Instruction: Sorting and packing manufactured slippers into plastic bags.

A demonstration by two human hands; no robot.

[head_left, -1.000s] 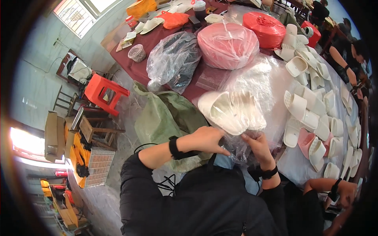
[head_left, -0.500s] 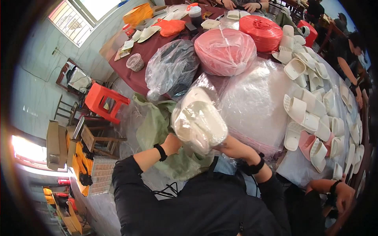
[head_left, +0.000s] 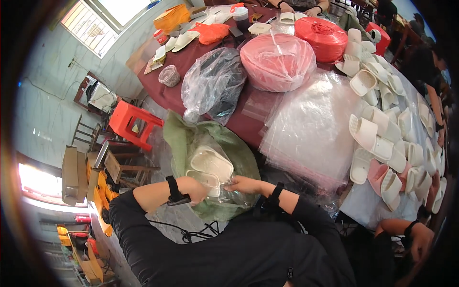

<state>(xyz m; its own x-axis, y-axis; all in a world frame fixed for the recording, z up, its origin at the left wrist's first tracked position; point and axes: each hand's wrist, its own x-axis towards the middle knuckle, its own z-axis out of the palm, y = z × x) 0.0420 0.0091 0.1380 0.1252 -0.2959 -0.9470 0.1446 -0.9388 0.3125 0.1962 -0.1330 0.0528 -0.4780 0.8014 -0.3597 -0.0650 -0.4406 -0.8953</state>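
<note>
A pair of cream slippers (head_left: 213, 162) in a clear plastic bag lies low over the mouth of a green woven sack (head_left: 240, 149). My left hand (head_left: 192, 189) is closed at the near left edge of that bag, its fingertips partly hidden. On the right side of the slippers, my right hand (head_left: 245, 184) pinches the bag's film between thumb and fingers. To the right, a stack of clear plastic bags (head_left: 311, 124) lies on the table, overhanging its near edge.
Many loose cream slippers (head_left: 373, 131) and a few pink ones (head_left: 377, 173) cover the table's right side. A wrapped pink bundle (head_left: 277, 62), a dark bagged bundle (head_left: 215, 86) and red twine (head_left: 321, 38) stand farther back. A red stool (head_left: 135, 123) is at left; a co-worker's hand (head_left: 420, 240) shows lower right.
Both hands have moved down and left with the bagged slippers, from beside the table to over the green sack. The stack of clear bags is now less covered.
</note>
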